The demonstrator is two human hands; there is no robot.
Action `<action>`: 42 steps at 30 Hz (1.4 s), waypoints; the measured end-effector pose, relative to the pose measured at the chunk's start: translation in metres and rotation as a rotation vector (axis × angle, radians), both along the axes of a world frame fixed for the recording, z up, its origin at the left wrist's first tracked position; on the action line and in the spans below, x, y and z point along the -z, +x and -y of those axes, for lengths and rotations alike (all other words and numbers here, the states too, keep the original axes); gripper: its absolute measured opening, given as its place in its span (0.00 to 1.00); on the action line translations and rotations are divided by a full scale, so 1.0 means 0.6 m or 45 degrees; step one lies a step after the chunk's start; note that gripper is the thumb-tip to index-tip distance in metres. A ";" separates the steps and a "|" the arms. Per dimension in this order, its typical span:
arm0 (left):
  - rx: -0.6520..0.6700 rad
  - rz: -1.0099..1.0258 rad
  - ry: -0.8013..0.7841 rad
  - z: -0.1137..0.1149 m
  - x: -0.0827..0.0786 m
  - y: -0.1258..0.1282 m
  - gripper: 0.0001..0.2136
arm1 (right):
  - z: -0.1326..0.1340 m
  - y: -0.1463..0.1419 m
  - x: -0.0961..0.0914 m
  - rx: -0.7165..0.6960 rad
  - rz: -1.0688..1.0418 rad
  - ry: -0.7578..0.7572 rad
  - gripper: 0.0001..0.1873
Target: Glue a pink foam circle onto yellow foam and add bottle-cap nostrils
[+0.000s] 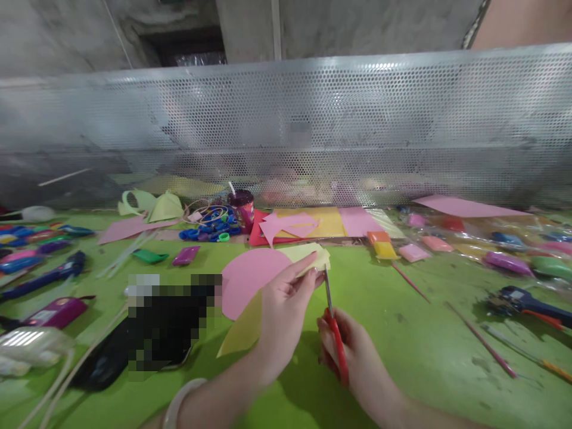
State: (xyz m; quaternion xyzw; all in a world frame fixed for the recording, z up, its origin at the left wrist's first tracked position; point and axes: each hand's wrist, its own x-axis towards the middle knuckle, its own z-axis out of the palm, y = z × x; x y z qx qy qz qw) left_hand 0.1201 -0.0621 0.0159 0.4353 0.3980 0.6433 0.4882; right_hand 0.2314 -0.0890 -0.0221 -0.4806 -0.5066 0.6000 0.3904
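Observation:
My left hand (pixel 288 304) pinches a piece of pale yellow paper (pixel 313 256) between thumb and fingers. In my right hand (pixel 357 351) is a pair of scissors (pixel 342 351) with red handles, its metal blades pointing up at the right edge of that paper. Whether the blades are parted around the paper or only touch it, I cannot tell. Behind my left hand lies a rounded pink paper piece (pixel 250 274). A darker yellow paper sheet (pixel 239 328) shows below it, partly covered by my wrist.
A purple cup with a straw (pixel 242 208) stands at the back, beside blue plastic pieces (pixel 212 225). Clay packets (pixel 509 262) lie to the right, near pliers (pixel 522 301). Blurred-out dark items (pixel 170 328) are left of my hands. A perforated metal panel (pixel 357 125) bounds the green table.

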 end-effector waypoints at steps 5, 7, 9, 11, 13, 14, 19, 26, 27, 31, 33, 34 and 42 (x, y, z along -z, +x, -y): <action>0.007 0.001 -0.002 0.001 0.000 -0.001 0.14 | -0.002 0.000 0.001 0.005 -0.010 0.008 0.22; 0.008 0.015 -0.001 0.001 0.000 -0.001 0.14 | -0.002 -0.001 0.002 -0.001 -0.022 0.008 0.21; 0.008 0.021 0.001 0.000 0.000 -0.001 0.14 | -0.001 -0.001 0.001 0.002 -0.024 0.000 0.21; 0.009 0.024 0.003 0.000 0.000 -0.001 0.14 | 0.000 -0.001 0.000 0.009 -0.022 -0.008 0.21; 0.008 0.025 0.004 0.001 0.000 0.000 0.14 | 0.001 -0.001 -0.001 0.012 -0.015 -0.019 0.21; 0.007 0.023 0.003 0.001 0.000 0.000 0.14 | 0.001 -0.001 -0.002 0.013 -0.013 -0.021 0.21; 0.005 0.003 -0.013 0.003 -0.002 -0.001 0.14 | -0.001 -0.002 -0.004 0.008 0.005 -0.009 0.21; -0.001 -0.001 0.018 0.001 0.001 -0.001 0.14 | -0.001 -0.003 -0.001 0.022 0.036 -0.036 0.22; -0.002 0.005 0.017 0.001 0.001 -0.001 0.13 | -0.002 -0.003 -0.001 0.023 0.033 -0.031 0.22; -0.006 -0.004 0.006 0.003 -0.002 0.000 0.13 | -0.003 -0.004 0.000 0.016 0.026 -0.025 0.21; -0.005 -0.011 0.006 0.004 -0.003 0.000 0.13 | -0.004 -0.003 0.001 0.025 0.035 -0.025 0.21; -0.003 -0.011 0.009 0.005 -0.004 0.000 0.14 | -0.004 -0.003 0.001 0.026 0.039 -0.024 0.21; -0.024 0.063 0.051 -0.008 0.003 -0.007 0.15 | 0.007 -0.002 0.010 -0.034 0.031 0.034 0.18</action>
